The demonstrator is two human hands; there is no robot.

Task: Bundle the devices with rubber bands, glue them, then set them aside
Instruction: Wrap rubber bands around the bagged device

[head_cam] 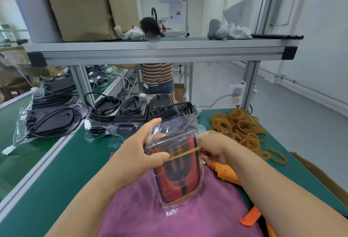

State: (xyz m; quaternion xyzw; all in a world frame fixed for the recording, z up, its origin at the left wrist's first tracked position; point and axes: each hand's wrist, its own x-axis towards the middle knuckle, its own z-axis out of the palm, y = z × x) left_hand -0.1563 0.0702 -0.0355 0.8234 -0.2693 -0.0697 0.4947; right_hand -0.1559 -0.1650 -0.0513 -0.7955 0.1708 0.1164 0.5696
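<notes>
Wide factory room here, pale walls and a grey floor, and a long green matte worktop (56, 170) runs under the device (178, 176). Above and beyond the device spans an aluminium shelf (160, 52) carrying a big cardboard box (84, 7). Right beneath the device lies a soft purple towel (169, 214). Beyond it, black units in crinkled clear bags (131, 110) are heaped, cables coiled. The device itself is held tilted over the towel: a rounded red-and-black shell, glossy in a clear plastic bag. To its right sprawls a loose pile of tan rubber bands (243, 127). The left hand (139, 152) grips the device's left edge, fingers curled round it. The right hand (214, 148) pinches a stretched rubber band (183, 153) drawn taut across its face.
</notes>
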